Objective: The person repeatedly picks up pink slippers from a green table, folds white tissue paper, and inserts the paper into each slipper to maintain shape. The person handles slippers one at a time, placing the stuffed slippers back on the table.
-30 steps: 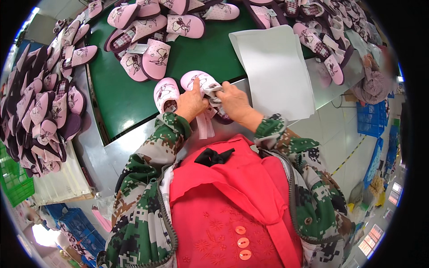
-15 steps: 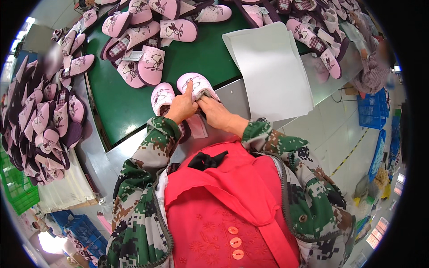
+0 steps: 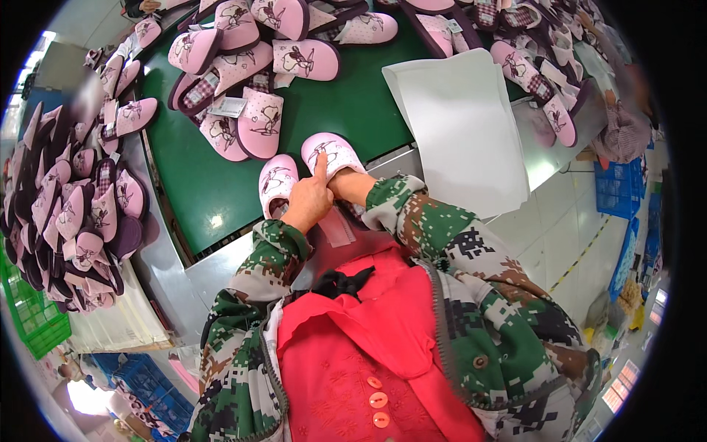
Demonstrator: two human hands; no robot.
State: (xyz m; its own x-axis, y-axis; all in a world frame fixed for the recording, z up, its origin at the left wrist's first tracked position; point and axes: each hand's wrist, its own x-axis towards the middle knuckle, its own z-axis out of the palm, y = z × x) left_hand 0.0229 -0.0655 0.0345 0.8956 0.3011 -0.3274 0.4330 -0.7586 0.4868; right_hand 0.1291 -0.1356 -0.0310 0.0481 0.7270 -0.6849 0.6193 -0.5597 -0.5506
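Head view, sole view. Right slipper [image 3: 328, 147]: pink, dark line drawing on upper; lying at near edge of tabletop [image 3: 202, 214], well to the right of near left corner. Toe over green surface; heel end toward metal rim [image 3: 228, 259], mostly hidden by hands and sleeve.

Governing relation, by judgement: slipper mouth to right hand [image 3: 350, 186]. Upper just beyond right hand, toward far edge and somewhat left; wrist entering at mouth from the right, across the long axis rather than along it. Nearer to mouth: right hand. Nearer to outside of upper: left hand [image 3: 308, 199], with upper straight ahead, toward far edge and slightly right. Both in contact, apparently; no gap visible.

Pointing: toe toward far edge, turned a little left; heel toward wearer, a little right. Long axis roughly crosswise to near edge.

Left hand: index straight, tip on upper; other fingers folded. Cannot tell pinching from resting. Right hand: fingers out of sight, behind left hand or under upper; cannot tell spread from pressed together.

Adjacent: left slipper [image 3: 278, 177], just beside, toe likewise toward far edge, nearly upright in view. Strip [image 3: 338, 227], pale pink, below hands, nearside of near edge.
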